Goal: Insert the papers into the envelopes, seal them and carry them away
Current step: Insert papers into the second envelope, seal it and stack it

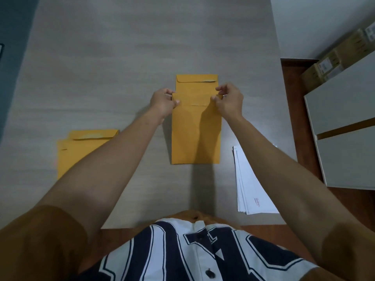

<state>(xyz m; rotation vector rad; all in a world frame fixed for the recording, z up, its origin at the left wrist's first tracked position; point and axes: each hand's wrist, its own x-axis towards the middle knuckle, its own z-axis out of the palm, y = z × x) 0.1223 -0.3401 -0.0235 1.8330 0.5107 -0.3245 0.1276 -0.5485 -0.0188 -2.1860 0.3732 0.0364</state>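
A yellow envelope (195,136) lies in the middle of the grey table (121,67), its flap folded down at the far end. My left hand (163,102) pinches the flap's left corner and my right hand (230,101) pinches its right corner. Just beyond it lies a second yellow envelope (195,83) with its flap down, partly covered by the near one. At the left, a small stack of yellow envelopes (81,151) is partly hidden by my left forearm. A stack of white papers (251,187) lies at the right, partly under my right forearm.
The table's right edge runs close to the papers, with wooden floor beyond it. White drawer units (345,128) stand on the floor at the right, and cardboard boxes (332,59) line the wall behind them. A dark blue wall borders the table's left side.
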